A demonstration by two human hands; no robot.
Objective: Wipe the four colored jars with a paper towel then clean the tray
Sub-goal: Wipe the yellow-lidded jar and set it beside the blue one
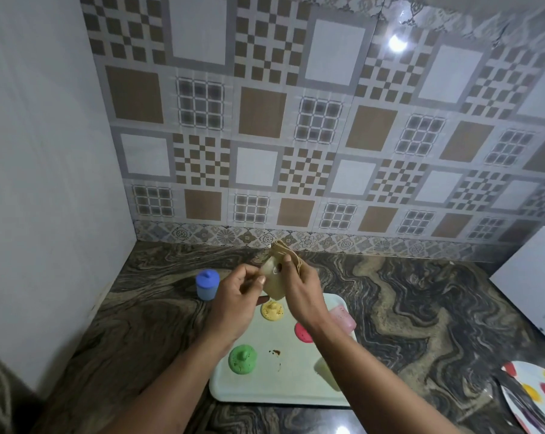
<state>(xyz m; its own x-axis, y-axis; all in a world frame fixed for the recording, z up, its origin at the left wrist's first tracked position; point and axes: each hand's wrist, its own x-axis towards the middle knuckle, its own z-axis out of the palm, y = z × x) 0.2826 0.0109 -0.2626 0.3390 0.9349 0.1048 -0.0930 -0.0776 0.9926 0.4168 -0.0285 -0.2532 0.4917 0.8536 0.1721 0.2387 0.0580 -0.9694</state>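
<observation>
My left hand [243, 292] grips a pale yellow jar body [272, 281], held up over the far end of the tray. My right hand [299, 283] pinches a brown paper towel [280, 250] against the jar's top. On the white tray [283, 386] lie a yellow lid [272, 311], a green lid [242, 359], a red lid [301, 332], a pink jar [343, 317] on its side and a pale jar [326, 372] partly hidden by my right forearm. Brown crumbs [276, 352] dot the tray. A closed blue jar [207, 284] stands on the counter to the left.
The marbled counter [421, 308] meets a white wall on the left and a tiled wall behind. A white appliance [534, 286] stands at the right. A plate with coloured dots [537, 393] lies at the lower right.
</observation>
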